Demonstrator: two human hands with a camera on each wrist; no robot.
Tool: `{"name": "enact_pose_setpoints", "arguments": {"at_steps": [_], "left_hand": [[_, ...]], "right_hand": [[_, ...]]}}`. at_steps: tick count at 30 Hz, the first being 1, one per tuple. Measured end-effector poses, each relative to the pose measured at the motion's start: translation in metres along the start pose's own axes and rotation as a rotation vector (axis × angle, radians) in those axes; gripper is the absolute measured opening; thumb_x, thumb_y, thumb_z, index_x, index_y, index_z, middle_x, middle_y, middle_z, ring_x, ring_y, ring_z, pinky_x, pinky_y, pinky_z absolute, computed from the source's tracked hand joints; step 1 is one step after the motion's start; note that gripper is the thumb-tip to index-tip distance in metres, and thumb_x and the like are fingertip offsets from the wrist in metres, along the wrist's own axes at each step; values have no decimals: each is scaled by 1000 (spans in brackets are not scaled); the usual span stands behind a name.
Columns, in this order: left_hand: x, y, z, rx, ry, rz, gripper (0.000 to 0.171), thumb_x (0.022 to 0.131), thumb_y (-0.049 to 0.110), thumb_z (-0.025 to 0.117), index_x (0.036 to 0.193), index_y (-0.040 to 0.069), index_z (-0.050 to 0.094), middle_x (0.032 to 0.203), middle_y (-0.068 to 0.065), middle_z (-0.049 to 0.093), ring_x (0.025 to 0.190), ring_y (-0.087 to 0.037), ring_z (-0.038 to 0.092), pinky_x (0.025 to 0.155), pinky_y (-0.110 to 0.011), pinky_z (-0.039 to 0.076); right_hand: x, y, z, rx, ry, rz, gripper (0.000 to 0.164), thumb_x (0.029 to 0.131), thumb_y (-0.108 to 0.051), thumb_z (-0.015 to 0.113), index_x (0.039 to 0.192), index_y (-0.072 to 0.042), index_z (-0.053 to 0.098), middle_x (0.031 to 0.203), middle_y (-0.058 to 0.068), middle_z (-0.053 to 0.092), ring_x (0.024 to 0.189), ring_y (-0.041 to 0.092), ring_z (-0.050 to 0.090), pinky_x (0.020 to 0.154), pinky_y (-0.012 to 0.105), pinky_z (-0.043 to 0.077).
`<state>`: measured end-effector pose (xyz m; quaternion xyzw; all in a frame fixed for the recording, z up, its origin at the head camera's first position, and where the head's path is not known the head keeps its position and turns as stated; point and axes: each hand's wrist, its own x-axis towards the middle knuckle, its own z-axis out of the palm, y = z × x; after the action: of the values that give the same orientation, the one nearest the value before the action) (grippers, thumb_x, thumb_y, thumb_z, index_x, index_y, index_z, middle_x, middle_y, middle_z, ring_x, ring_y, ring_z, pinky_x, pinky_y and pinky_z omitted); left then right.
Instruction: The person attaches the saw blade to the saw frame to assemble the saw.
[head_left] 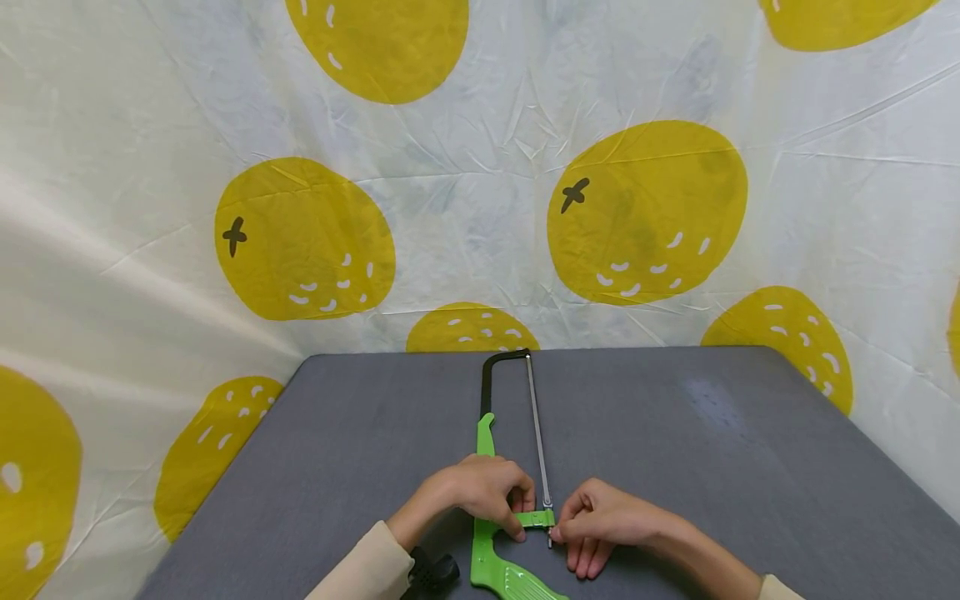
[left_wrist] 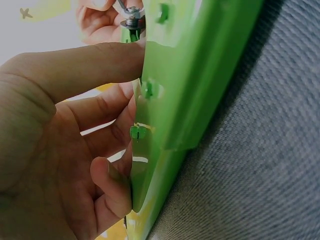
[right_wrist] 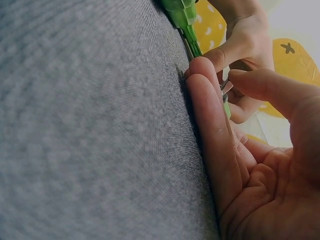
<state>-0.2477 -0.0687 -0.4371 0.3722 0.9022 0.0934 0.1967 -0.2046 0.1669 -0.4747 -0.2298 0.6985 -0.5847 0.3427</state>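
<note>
A hacksaw (head_left: 483, 550) with a green handle and black front frame (head_left: 486, 383) lies on the grey table, handle toward me. Its thin blade (head_left: 537, 433) runs along the right side. My left hand (head_left: 491, 487) holds the green body at the short arm (head_left: 535, 519), thumb and fingers curled around it in the left wrist view. At the near end of the blade, my right hand (head_left: 607, 521) pinches the metal wing nut (left_wrist: 132, 12) on the tension screw between thumb and fingers. In the right wrist view, the fingertips partly hide that nut.
A grey cloth-covered table (head_left: 375, 425) spreads around the saw. Behind and beside it hangs a white sheet (head_left: 465, 233) printed with yellow fruit. A black device (head_left: 435, 572) sits at the left wrist, beside the saw handle.
</note>
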Motion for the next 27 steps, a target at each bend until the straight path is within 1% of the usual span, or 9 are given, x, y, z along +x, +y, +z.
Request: {"name": "enact_pose_setpoints", "arguments": {"at_steps": [5, 19, 27], "left_hand": [[0, 0, 0, 4, -1, -1, 23, 80, 38, 88, 84, 34, 65, 75, 20, 59, 65, 1, 54, 61, -20, 44], [-1, 1, -1, -11, 2, 5, 23, 81, 37, 88, 86, 34, 66, 76, 22, 60, 66, 3, 55, 62, -20, 45], [-2, 2, -1, -20, -7, 0, 22, 81, 37, 88, 86, 34, 66, 76, 21, 60, 67, 2, 56, 62, -20, 45]], "right_hand": [[0, 0, -1, 1, -7, -6, 28, 96, -16, 66, 95, 11, 73, 68, 2, 72, 57, 6, 71, 52, 23, 57], [-2, -2, -1, 4, -16, -2, 24, 95, -14, 64, 96, 8, 74, 68, 1, 72, 59, 5, 71, 53, 23, 57], [-2, -1, -2, 16, -31, -5, 24, 95, -11, 62, 98, 10, 73, 69, 1, 73, 60, 5, 72, 54, 23, 58]]}}
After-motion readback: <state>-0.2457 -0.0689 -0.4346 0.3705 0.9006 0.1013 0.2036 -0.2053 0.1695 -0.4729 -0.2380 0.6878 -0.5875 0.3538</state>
